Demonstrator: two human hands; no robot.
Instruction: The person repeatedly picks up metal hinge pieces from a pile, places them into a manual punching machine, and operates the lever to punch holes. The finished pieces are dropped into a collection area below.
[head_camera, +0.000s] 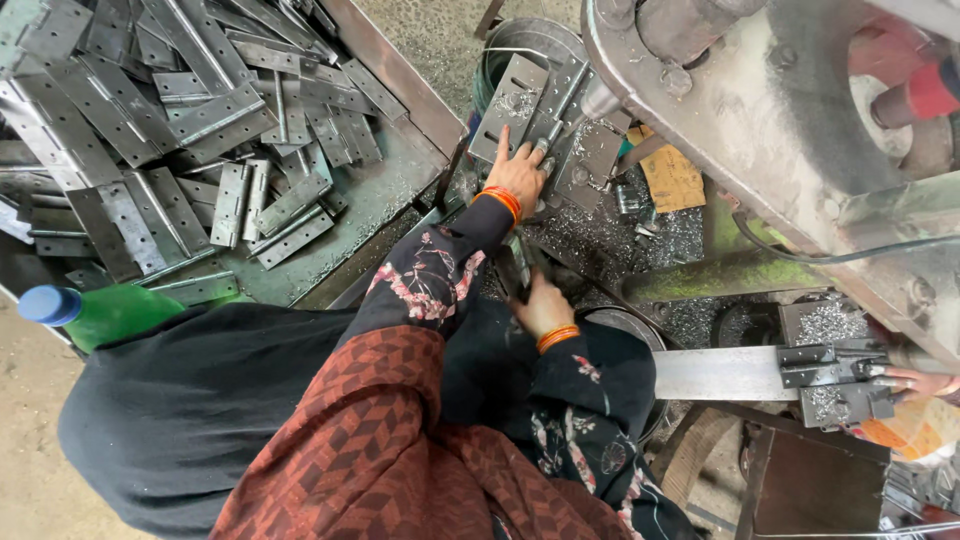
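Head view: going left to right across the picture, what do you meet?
Green bottle with blue cap → pile of metal hinges → left hand on a hinge plate → yellow cardboard scrap → another person's hand.

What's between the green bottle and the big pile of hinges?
In the head view, only the edge of the metal tray lies between the green bottle and the hinge pile; one loose hinge sits nearest the bottle.
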